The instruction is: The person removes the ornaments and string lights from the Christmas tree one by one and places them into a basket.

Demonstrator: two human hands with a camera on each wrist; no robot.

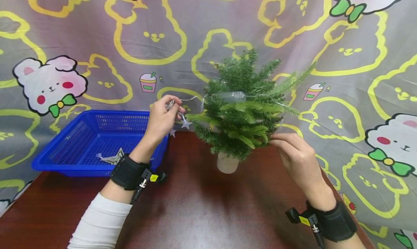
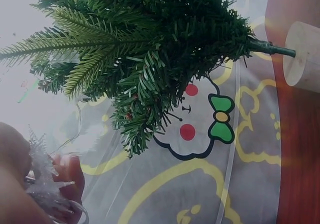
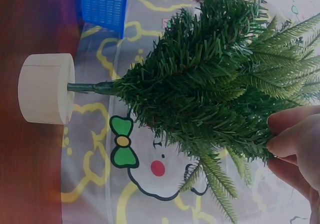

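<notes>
A small artificial Christmas tree (image 1: 241, 122) stands upright on a pale wooden base (image 1: 227, 163). My left hand (image 1: 164, 115), left of the tree, holds a bunched string of lights with clear star shapes (image 2: 47, 181). One star (image 1: 185, 123) dangles below the fingers, and a thin wire runs from the hand to the tree. A clear battery box (image 1: 229, 96) lies among the branches. At the tree's right side, my right hand (image 1: 294, 156) pinches a branch tip between thumb and fingers, as the right wrist view shows (image 3: 295, 146).
A blue plastic basket (image 1: 65, 165) sits at the left of the brown table (image 1: 189, 212), with a gold star ornament (image 1: 114, 157) inside. Behind the table hangs a grey curtain (image 1: 202, 17) with cartoon prints.
</notes>
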